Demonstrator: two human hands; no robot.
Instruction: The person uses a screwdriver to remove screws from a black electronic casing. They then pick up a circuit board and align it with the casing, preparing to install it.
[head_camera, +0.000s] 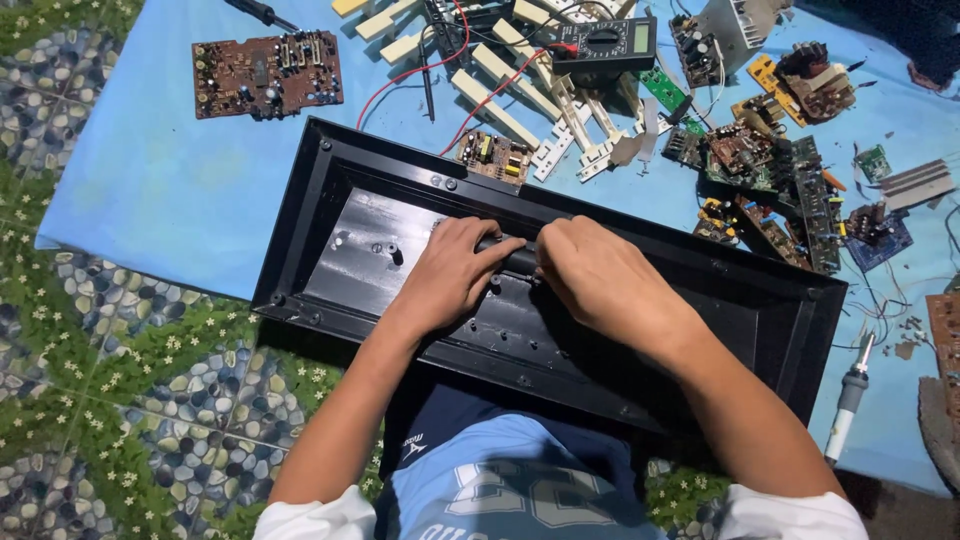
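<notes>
A small dark cylindrical part (515, 258) sits at the middle of a long black plastic casing (330, 175), lying along the casing's raised central ridge. Its long axis runs left to right, parallel with the casing's length, and both hands meet over it from opposite ends. What exactly the part is cannot be told; it is mostly hidden by the fingers.

The left hand (450, 272) comes in from the left, its fingers (497, 247) curled and pinched around the part's left end. The right hand (600, 275) comes in from the right, its fingers bent down and closed on the right end, fingertips hidden beneath the knuckles. The two hands are about equally near and nearly touching each other, so the part lies directly between them.

The casing is a shallow open tray, tilted diagonally across the view, its near edge resting toward the person's lap and its far edge on a blue sheet (160, 180) spread over a floor (100, 360) patterned with pebbles and greenery.

Beyond the casing, on the sheet, lie a brown circuit board (266, 73), a black multimeter (604, 42) with red and black leads, a row of cream-coloured keyboard keys (495, 105), and a cluster of smaller circuit boards (770, 170) to the right. A soldering iron (850, 395) lies by the casing's right end.
</notes>
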